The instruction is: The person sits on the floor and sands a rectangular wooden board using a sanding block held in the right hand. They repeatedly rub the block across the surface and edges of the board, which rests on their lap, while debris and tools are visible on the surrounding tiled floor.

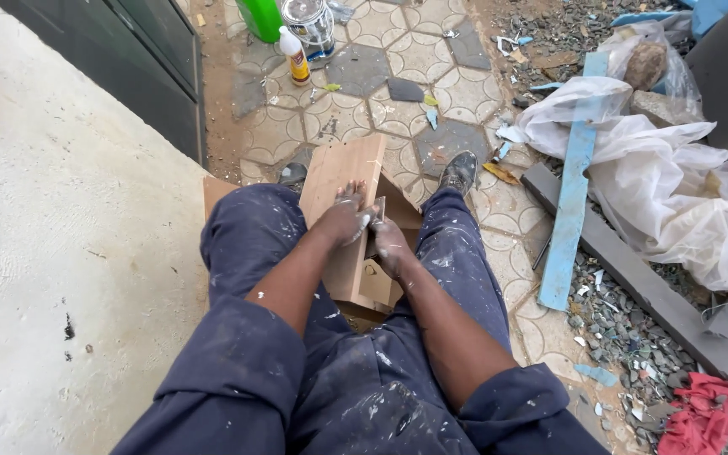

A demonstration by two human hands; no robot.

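Seated worker viewed from above, knees apart in paint-flecked dark blue overalls. A pale wooden board (343, 215) leans lengthwise between the thighs, its far end resting on the paving and its near end wedged against the lap, so that the legs act as a clamp and leave both hands free. The left hand (343, 219) lies palm-down on the board's face, fingers curled, pressing it steady; it grasps nothing that can be made out. The right hand (391, 244) is closed at the board's right edge around a small thin object (377, 211), too small to identify. Both hands are dusted white. A second brown panel (216, 192) sits behind the left thigh.

Beyond the boot (458, 171), patterned paving tiles (419, 59) carry scattered chips. At the top stand three containers: a small white squeeze bottle with a yellow-orange label (296, 57), a clear lidded jar with a wire handle (309, 24), and a bright green plastic container (260, 17). To the right, a light blue plank (573, 185) and a grey batten (634, 278) lie over crumpled white plastic sheeting (676, 185); a red rag (701, 413) lies on gravel.
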